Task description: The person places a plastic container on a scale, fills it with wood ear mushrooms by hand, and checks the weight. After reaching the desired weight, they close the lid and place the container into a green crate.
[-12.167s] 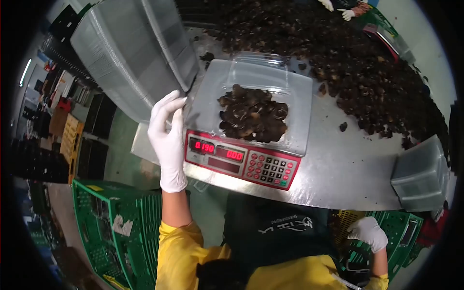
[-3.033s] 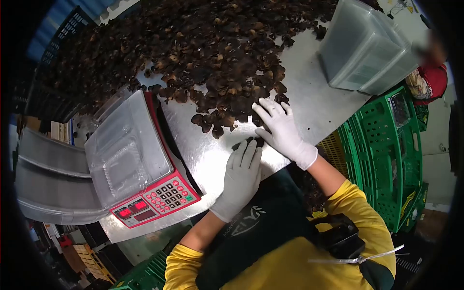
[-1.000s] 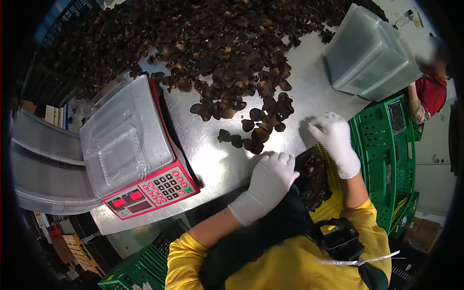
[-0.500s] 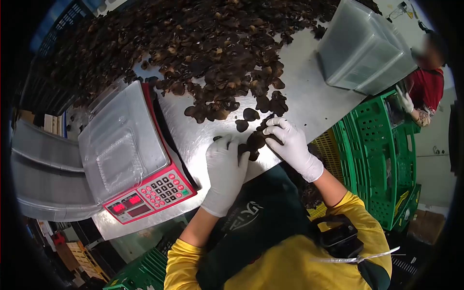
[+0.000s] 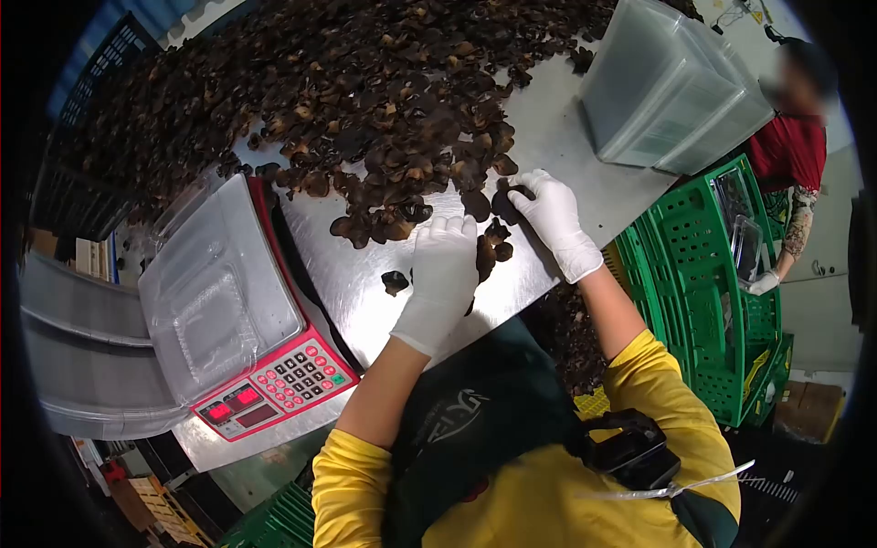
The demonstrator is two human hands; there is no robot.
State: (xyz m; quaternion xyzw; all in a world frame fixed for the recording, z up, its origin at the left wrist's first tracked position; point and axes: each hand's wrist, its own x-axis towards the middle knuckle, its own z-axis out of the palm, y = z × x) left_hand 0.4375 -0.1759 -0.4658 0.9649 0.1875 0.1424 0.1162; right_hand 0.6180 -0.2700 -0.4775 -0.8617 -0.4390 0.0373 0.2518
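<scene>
A large heap of dark brown wood ear mushrooms [image 5: 365,119] covers the far part of the metal table [image 5: 329,265]. My left hand [image 5: 443,274], in a white glove, is palm down at the heap's near edge, its fingers close together and bent. Anything beneath them is hidden. Several loose wood ear pieces [image 5: 494,248] lie along its right side, and a single piece [image 5: 395,282] sits to its left. My right hand [image 5: 551,215], gloved too, has its fingers closed on a wood ear mushroom [image 5: 503,203] near the heap.
Left of my hands stands a red scale [image 5: 274,388] with a clear plastic lid [image 5: 219,274] on it. Stacked clear containers [image 5: 671,91] stand at the table's right. Green crates [image 5: 694,283] are beyond the edge, where a person in red [image 5: 795,151] reaches in. More mushrooms lie below the table edge.
Both hands have moved away from me toward the heap, the right one further up with its piece. A loose piece now shows left of my left hand. The other person's arm has lowered.
</scene>
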